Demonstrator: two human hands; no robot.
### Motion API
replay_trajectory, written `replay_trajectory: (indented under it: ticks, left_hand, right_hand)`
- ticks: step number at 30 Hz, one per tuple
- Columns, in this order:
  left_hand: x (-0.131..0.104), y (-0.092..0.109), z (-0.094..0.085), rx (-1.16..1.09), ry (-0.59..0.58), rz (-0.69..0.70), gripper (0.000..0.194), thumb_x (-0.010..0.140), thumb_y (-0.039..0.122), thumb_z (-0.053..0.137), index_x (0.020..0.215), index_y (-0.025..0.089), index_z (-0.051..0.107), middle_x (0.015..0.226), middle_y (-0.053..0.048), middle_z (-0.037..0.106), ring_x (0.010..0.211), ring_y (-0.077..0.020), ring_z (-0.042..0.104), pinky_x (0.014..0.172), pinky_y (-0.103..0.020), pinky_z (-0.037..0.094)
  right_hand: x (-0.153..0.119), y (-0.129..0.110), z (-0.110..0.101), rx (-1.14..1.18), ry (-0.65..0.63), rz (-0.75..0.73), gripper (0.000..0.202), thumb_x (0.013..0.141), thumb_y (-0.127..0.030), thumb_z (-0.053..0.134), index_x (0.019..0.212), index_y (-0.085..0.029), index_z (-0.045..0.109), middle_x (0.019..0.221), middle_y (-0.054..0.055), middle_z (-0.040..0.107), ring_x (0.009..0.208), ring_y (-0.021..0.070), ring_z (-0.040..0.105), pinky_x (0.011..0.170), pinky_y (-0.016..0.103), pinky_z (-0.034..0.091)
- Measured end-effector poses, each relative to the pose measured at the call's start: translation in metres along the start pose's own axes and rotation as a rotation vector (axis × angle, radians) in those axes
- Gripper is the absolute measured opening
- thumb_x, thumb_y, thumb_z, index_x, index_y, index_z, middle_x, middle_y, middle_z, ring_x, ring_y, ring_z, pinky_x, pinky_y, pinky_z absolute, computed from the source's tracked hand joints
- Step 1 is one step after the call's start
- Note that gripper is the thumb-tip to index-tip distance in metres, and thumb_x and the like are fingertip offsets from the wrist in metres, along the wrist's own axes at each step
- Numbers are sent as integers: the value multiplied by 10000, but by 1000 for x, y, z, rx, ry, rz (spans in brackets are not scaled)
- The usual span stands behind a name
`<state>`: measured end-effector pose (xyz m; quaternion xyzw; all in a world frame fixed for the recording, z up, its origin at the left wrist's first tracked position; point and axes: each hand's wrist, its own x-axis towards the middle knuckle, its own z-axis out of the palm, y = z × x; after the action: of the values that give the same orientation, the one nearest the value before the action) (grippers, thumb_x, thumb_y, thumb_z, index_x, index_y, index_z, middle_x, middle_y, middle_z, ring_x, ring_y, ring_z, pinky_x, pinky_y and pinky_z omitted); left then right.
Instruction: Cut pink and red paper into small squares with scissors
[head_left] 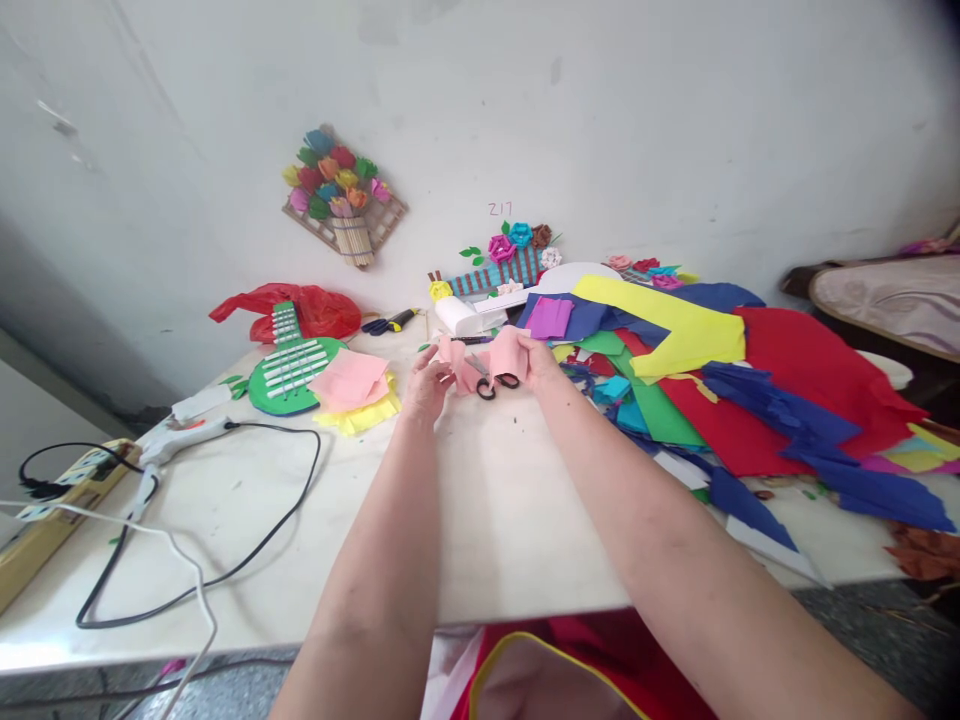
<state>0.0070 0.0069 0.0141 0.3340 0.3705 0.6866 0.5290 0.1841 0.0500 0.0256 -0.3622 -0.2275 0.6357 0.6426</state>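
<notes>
Holding thin, pale-pink crinkled paper (510, 350) near the back edge of the off-white worktop (517, 520), the person has both bare forearms stretched out from the front edge. The left hand (429, 388) is nearly closed, its fingers curled in a pinch on the paper's left part; the right hand (538, 362) is partly closed, gripping the right part, which bends like a short tube (whether the two parts make one piece cannot be told). Showing between these parts is a pair of black-handled metal scissors (487, 389), its blades partly covered; whether either hand touches it is unclear. Toward the left edge, a flat pile of pink and yellow paper (349, 378) overlaps a green guitar-shaped piece with white strips (289, 365), and a crumpled red plastic bag (330, 308) sits behind it, by the back edge. A white-and-grey glue gun (187, 436) rests nearer the left edge, where a long cream-yellow power strip (34, 553) lies. Beyond the hands is a white paper roll (459, 316), close to the back edge. A mixed heap of red, blue, green and yellow paper sheets (817, 390) covers the right side, with a folded purple paper square (550, 318) on its left end.
</notes>
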Motion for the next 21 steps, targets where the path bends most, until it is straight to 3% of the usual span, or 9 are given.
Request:
replay_trajectory:
  ticks: [4,8,11,14,19,21]
  left_hand:
    - [-1,6,-3,17,107,-83,335,575,39,538,882,163,587,568,57,464,506,-79,457,629,-262,504]
    - [-4,9,-3,40,114,-131,152,629,-13,565,655,137,566,535,31,463,490,-67,442,646,-260,531]
    - [-4,10,-3,37,139,-160,138,694,4,603,625,119,570,546,11,497,487,-70,467,624,-253,533]
    - [-1,9,-5,-4,145,-176,134,737,42,621,636,118,575,554,4,522,479,-77,493,605,-251,532]
    - [3,7,-11,-169,45,-141,107,754,90,656,704,150,583,648,-17,624,606,-116,615,627,-236,528]
    - [3,7,-12,-229,-16,-102,115,746,117,683,715,162,582,663,-13,644,638,-124,636,647,-240,527]
  right_hand:
    - [0,0,0,-6,-56,53,134,862,-183,513,768,-145,602,635,30,646,594,155,617,564,270,526]
    - [-11,2,5,-85,-271,121,78,844,-191,567,798,-147,613,676,31,664,610,154,631,627,279,539]
    - [-20,7,11,-166,-457,178,49,819,-180,605,828,-139,629,695,42,682,634,170,645,661,307,539]
    - [-27,13,15,-246,-552,194,45,774,-122,641,811,-148,636,672,20,682,633,149,635,662,274,521]
    - [-30,19,18,-352,-777,309,99,739,-142,689,830,-148,653,769,37,705,749,158,643,738,268,496]
    - [-29,18,17,-368,-803,306,122,733,-146,691,850,-146,657,816,46,710,790,163,644,769,272,487]
